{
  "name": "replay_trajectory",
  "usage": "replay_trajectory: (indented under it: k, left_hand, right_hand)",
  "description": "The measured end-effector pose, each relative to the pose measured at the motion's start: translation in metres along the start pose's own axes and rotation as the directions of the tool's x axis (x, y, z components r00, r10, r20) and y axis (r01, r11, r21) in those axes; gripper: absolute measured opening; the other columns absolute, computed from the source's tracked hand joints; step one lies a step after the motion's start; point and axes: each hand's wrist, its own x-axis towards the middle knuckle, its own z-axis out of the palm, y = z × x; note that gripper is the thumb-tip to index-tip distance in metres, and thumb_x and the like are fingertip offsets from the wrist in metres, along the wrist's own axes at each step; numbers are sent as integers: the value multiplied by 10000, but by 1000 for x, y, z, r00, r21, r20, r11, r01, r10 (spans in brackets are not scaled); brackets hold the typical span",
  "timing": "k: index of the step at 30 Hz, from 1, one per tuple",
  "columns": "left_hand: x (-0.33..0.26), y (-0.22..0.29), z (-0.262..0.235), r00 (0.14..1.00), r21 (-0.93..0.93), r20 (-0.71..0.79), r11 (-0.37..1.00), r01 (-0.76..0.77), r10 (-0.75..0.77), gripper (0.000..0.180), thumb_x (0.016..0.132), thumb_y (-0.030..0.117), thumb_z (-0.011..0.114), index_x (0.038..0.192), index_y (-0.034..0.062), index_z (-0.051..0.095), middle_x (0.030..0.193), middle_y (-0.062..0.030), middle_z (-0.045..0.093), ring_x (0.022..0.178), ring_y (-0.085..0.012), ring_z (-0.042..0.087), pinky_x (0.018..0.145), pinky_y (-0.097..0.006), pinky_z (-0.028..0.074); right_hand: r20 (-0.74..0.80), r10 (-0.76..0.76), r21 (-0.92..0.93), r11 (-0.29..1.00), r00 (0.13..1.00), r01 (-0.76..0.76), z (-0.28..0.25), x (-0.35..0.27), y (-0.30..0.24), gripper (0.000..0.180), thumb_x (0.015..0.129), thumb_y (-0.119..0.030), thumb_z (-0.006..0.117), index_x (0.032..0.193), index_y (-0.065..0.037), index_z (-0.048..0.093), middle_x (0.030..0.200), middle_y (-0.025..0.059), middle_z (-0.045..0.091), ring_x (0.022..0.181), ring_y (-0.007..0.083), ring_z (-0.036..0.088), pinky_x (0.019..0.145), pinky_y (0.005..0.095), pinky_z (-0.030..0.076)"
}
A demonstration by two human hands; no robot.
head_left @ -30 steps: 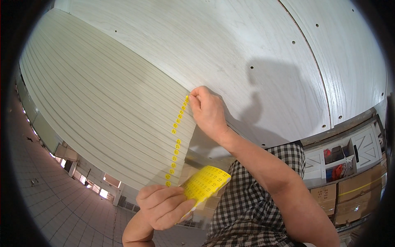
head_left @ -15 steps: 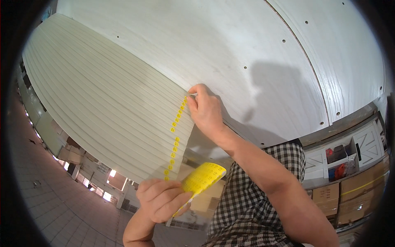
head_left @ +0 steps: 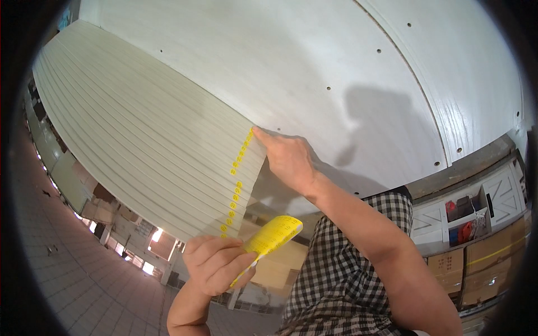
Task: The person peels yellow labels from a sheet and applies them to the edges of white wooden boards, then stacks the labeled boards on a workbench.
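Yellow round stickers (head_left: pixel 236 190) line mid-frame cream stacked boards (head_left: pixel 140 129). I see left hand (head_left: pixel 216 265) gripping stocked yellow sheet (head_left: pixel 273 234), right hand (head_left: pixel 292 163) pointing.

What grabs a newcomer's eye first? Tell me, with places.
The bright yellow sticker sheet in the left hand, below centre, stands out first. Next comes the row of yellow stickers crossing the pale ridged surface near its right end, with the right hand at the row's upper end.
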Motion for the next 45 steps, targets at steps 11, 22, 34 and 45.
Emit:
replay_trajectory:
  k: [11, 22, 34, 45]
  left_hand:
    - [-4, -4, 0, 998, 72, -46, 997, 34, -30, 245, 571, 124, 696, 809, 172, 663, 746, 41, 608, 714, -132, 597, 618, -275, 379]
    - [2, -2, 4, 999, 79, -51, 997, 19, -15, 205, 594, 139, 697, 793, 169, 659, 732, 41, 613, 710, -135, 603, 610, -276, 379]
    - [0, -4, -1, 1000, 56, -11, 998, 23, -22, 222, 600, 141, 700, 817, 161, 659, 721, 48, 600, 706, -123, 605, 611, -265, 382]
    - [2, -3, -5, 999, 9, 51, 1000, 5, -6, 231, 629, 125, 683, 855, 168, 664, 730, 57, 602, 730, -113, 600, 613, -244, 397]
  right_hand:
    - [25, -120, 530, 843, 992, 89, -126, -55, -65, 217, 751, -40, 613, 967, -53, 634, 641, 58, 543, 475, 200, 490, 423, 286, 384]
    - [84, -355, 308, 898, 931, 314, -124, -60, -55, 88, 724, -78, 651, 796, -77, 599, 674, 41, 501, 552, 208, 531, 440, 314, 414]
    - [267, -174, 711, 699, 948, -72, -117, -47, -41, 57, 816, -86, 606, 777, -56, 578, 631, -11, 512, 480, 71, 453, 411, 238, 362]
    - [531, 364, 843, -135, 765, -520, -33, 2, -17, 260, 927, -96, 428, 1129, 35, 527, 565, -17, 404, 421, 45, 315, 371, 201, 247]
